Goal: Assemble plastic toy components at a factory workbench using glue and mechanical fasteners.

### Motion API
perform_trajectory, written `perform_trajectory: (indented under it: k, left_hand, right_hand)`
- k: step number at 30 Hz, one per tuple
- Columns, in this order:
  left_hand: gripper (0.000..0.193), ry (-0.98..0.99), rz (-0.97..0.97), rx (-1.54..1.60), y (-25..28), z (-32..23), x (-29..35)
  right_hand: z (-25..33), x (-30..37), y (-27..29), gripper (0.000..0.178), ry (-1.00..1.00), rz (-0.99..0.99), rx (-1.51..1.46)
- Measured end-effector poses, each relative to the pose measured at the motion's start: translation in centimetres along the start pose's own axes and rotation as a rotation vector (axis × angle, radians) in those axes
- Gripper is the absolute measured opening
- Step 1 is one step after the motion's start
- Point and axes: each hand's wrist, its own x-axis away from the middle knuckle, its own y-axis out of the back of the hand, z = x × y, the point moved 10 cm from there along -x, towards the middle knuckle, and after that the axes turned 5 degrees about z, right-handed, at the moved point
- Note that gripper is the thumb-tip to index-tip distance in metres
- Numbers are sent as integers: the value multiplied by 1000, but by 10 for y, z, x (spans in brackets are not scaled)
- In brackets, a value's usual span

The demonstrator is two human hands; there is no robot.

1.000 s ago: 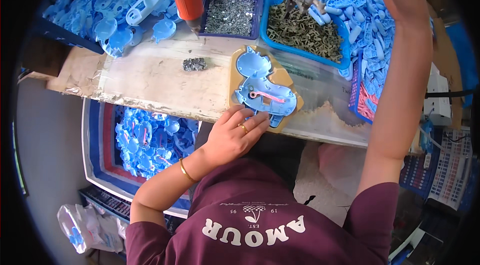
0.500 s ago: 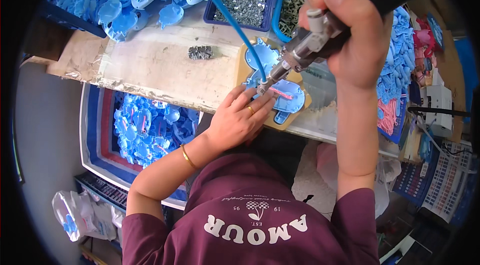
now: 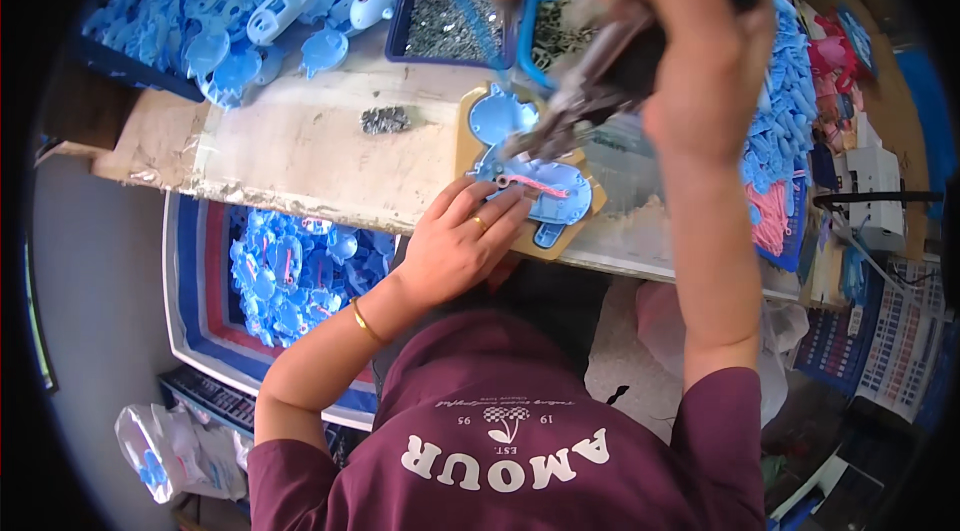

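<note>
Shifted off the ringed end of a pink strip [image 3: 540, 185] since half a second ago, a blurred metal-tipped tool [image 3: 590, 96] slants over the blue shell [image 3: 558, 174], which lies open-side up in a tan block [image 3: 466, 136] at the near edge of the counter [image 3: 285, 136]. The left hand [image 3: 465, 231] rests, fingers extended, along its near side; the right hand [image 3: 705, 81] is curled round the tool. Fixing the strip's end seems the step in hand; next calls for clearing the tool, shell kept steady. A dark blue tray [image 3: 447, 61] sits beyond.
</note>
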Motion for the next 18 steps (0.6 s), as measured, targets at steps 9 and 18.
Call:
perform_trajectory:
  k: [9, 18]
  left_hand:
    - [25, -48, 77, 91, 24, 8, -15]
    - [18, 422, 619, 180, 170, 55, 53]
  right_hand:
    - [46, -82, 51, 54, 31, 264, 263]
    - [-76, -47, 246, 31, 162, 281, 1581]
